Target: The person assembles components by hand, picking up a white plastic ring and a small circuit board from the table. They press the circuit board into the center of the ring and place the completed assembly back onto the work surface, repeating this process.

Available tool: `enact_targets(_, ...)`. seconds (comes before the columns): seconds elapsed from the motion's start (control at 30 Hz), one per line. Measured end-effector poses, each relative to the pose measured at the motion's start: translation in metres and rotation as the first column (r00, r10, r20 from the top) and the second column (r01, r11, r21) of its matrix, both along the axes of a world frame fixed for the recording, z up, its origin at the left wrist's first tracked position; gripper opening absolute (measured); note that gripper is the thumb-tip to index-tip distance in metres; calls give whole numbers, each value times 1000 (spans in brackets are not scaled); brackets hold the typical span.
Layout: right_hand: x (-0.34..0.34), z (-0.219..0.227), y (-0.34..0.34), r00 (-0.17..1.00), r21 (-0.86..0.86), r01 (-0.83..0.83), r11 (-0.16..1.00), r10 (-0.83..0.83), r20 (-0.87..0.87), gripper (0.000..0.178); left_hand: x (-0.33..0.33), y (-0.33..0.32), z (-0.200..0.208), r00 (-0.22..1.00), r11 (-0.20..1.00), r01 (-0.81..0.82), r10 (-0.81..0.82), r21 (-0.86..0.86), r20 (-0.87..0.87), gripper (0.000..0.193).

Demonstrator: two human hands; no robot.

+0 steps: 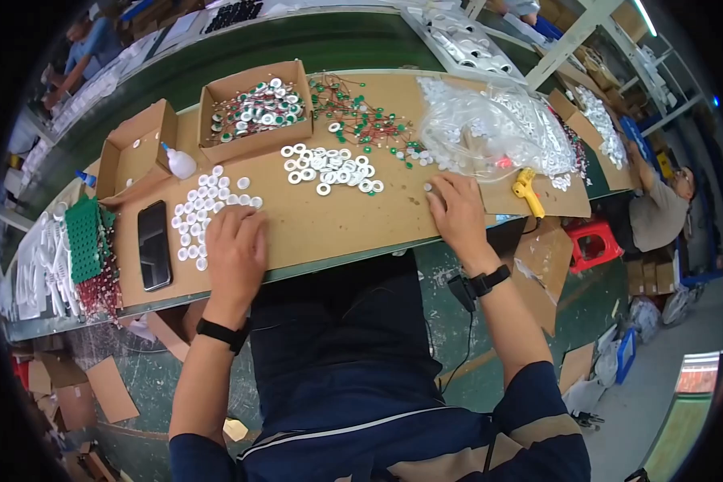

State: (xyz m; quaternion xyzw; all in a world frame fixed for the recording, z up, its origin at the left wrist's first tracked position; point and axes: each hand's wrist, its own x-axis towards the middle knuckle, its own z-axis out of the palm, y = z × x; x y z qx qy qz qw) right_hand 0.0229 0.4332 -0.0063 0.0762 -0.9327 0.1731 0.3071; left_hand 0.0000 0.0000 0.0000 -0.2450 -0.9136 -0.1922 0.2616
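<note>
My left hand (234, 245) rests palm down at the near right edge of a spread of small round white caps (205, 193). Its fingers are slightly bent and a little apart, with caps beside the fingertips; I see nothing gripped. Toward the right of the table, my right hand (459, 210) is closed with thumb and index finger at a small white cap (428, 187). That hand lies just in front of a clear plastic bag (466, 145) of white parts. Between the hands, farther back, lies a pile of white rings (329, 167).
Behind the rings are tangled red wires with green pieces (369, 124) and a cardboard box (257, 140) of wired parts. A second box (136, 165), white squeeze bottle (180, 163) and black phone (154, 245) stand left. A yellow glue gun (528, 193) lies right. Another person (659, 209) sits beyond.
</note>
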Motion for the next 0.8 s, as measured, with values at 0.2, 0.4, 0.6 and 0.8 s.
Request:
enact_targets(0.2,3,-2,-8,990,46,-73,996,67,121,19,5,62,14,979,976,160,-176,146,104,29)
enact_targets(0.4,12,5,-40,976,-53,-189,980,194,102,15,-14,88,-1,969,971,199,-215,135,118,26)
enact_targets(0.6,12,6,-70,915,-182,-362,914,386,119,12,-19,79,-2,930,959,225,-264,172,256,20)
enact_targets(0.8,3,-11,-73,905,-264,-405,875,425,18,10,-21,83,1,944,950,221,-265,221,195,16)
